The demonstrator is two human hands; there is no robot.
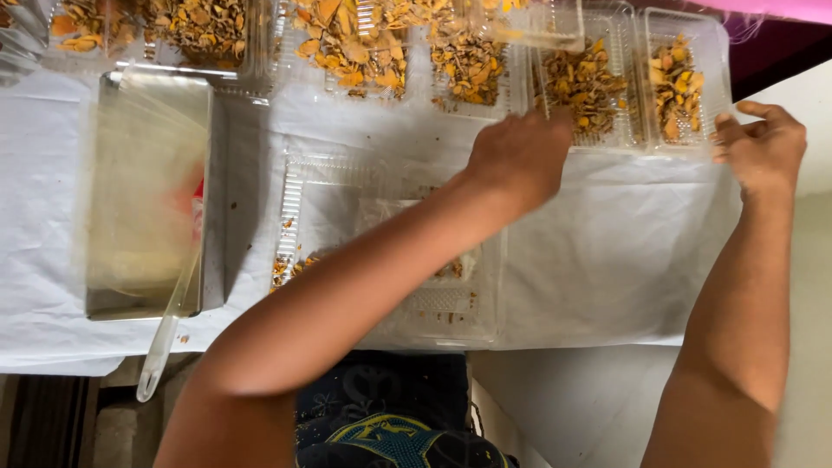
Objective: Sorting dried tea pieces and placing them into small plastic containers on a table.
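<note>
Head view: your left hand (520,156) rests curled on the near rim of the double tray (633,87); whether it pinches anything cannot be told. Your right hand (763,147), fingers spread, touches that tray's right edge. Two compartments of dried pieces. One steel pan (147,191) far left of it.

Single view, head-worn camera, looking almost straight down over a table draped in white cloth (589,260). It faces away from the person's body: the far table edge with a row of clear plastic containers (624,78) runs along the top of frame, the near edge and floor sit at the bottom. Close range, about arm's reach; both forearms enter from the bottom. A metal tray (147,191) sits left of centre. No second view, so nothing overlaps.
</note>
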